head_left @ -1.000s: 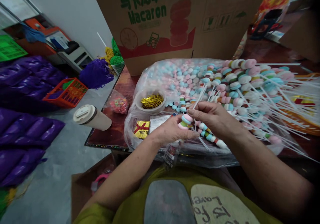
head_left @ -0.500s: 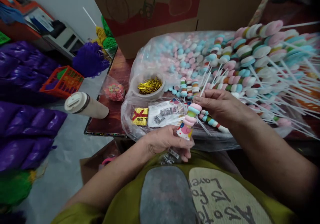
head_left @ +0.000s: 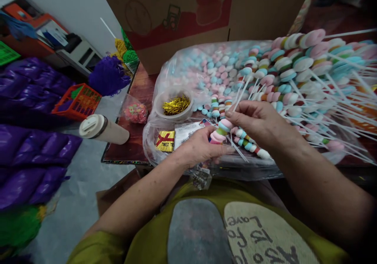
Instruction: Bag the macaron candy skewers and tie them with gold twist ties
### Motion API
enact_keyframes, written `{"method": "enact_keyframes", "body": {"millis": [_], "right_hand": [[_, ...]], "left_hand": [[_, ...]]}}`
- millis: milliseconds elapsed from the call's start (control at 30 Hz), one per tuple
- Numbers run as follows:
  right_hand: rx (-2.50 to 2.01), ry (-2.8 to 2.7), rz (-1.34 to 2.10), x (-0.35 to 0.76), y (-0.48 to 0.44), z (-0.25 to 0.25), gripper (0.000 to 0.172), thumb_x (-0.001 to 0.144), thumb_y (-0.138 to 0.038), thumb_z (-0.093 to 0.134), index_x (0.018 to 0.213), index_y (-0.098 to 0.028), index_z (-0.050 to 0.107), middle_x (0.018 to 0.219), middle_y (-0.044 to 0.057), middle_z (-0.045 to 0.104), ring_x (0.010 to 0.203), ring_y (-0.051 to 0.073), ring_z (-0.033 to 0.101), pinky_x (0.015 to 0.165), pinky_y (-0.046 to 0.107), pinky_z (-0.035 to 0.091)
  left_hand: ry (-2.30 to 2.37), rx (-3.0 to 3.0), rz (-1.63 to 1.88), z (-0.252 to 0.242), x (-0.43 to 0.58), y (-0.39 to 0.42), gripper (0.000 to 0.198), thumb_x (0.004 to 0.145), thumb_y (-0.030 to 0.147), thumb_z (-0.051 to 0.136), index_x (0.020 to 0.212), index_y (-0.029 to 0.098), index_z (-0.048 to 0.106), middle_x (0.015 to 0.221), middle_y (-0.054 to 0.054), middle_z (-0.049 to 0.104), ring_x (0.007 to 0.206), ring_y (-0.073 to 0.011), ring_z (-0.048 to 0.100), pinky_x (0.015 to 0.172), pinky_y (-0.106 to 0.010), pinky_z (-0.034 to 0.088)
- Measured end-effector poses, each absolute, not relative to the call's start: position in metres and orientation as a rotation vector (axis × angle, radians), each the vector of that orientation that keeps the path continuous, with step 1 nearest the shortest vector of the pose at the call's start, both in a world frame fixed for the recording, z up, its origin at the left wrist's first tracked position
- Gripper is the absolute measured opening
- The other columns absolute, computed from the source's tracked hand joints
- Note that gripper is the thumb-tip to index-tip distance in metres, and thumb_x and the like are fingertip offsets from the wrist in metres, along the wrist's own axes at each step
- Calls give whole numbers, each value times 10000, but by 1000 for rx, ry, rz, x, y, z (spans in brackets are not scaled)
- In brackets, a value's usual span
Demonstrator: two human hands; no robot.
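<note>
My left hand point(head_left: 203, 148) is closed around the lower end of a candy skewer point(head_left: 220, 131), a stack of pink, green and blue discs, together with a small printed clear bag whose end hangs below my fingers. My right hand point(head_left: 259, 124) pinches the white stick of that skewer at the top. Both hands hover just above the near edge of a clear plastic sheet point(head_left: 165, 79). A second candy skewer point(head_left: 250, 146) lies on the sheet under my right wrist.
A big pile of finished skewers point(head_left: 306, 71) and loose pastel candies point(head_left: 212, 67) covers the sheet. A tub of gold twist ties point(head_left: 176, 105), a twist-tie packet point(head_left: 165, 140), a small candy bag point(head_left: 135, 112) and a lidded cup point(head_left: 101, 129) lie left. A Macaron carton point(head_left: 188, 16) stands behind.
My left hand dropped toward my lap with the printed bag half a second ago, then rose back up against the skewer. My right hand stayed on the stick.
</note>
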State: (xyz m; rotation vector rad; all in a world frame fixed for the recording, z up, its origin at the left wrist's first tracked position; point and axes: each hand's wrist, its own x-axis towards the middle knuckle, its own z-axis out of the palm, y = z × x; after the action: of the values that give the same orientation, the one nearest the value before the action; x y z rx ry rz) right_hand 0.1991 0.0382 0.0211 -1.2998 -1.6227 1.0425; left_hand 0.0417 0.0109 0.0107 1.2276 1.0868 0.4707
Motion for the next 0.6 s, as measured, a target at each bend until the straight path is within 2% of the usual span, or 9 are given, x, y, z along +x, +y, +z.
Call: {"method": "enact_keyframes", "body": {"millis": [133, 233, 300, 400, 533, 600], "right_hand": [[-1426, -1615, 797, 205, 41, 19, 244, 698, -277, 613, 484, -205, 521, 468, -18, 458, 471, 112, 392, 439, 251, 289], [-1231, -1575, 1073, 210, 39, 13, 186, 735, -337, 607, 599, -210, 597, 586, -3, 557, 558, 135, 486, 511, 262, 373], [-1064, -1553, 1284, 208, 37, 8, 197, 764, -380, 595, 666, -209, 614, 679, 6, 596, 636, 145, 532, 570, 267, 410], [-1033, -1591, 1334, 203, 34, 2, 258, 771, -418, 592, 661, -184, 599, 678, 14, 577, 645, 142, 519, 581, 267, 401], [-1105, -1565, 1390, 204, 38, -5, 292, 757, -444, 610, 647, -173, 588, 624, 1, 530, 567, 119, 462, 520, 259, 351], [-1119, -1454, 1444, 208, 43, -6, 295, 750, -444, 626, 626, -183, 568, 584, -16, 499, 518, 104, 432, 482, 254, 321]], "left_hand": [[1482, 1662, 640, 9, 43, 10, 569, 617, 290, 744, 1121, 188, 501, 747, -15, 620, 649, -187, 586, 591, -307, 462], [1411, 1756, 690, 4, 44, 8, 737, 599, 299, 757, 1245, 203, 418, 887, -50, 641, 783, -233, 593, 684, -353, 467], [1254, 1670, 720, -1, 48, 9, 738, 597, 275, 757, 1244, 191, 411, 988, -68, 629, 857, -233, 585, 735, -355, 463], [1093, 1439, 710, -5, 53, 15, 708, 578, 239, 769, 1199, 158, 439, 1036, -76, 606, 924, -218, 568, 801, -346, 442], [910, 1032, 653, -6, 38, 26, 842, 536, 231, 807, 1257, 191, 374, 961, -51, 611, 841, -161, 587, 764, -301, 443], [778, 909, 538, -10, 24, 27, 793, 527, 263, 819, 1211, 191, 424, 894, -43, 627, 773, -147, 604, 707, -275, 447]]}}
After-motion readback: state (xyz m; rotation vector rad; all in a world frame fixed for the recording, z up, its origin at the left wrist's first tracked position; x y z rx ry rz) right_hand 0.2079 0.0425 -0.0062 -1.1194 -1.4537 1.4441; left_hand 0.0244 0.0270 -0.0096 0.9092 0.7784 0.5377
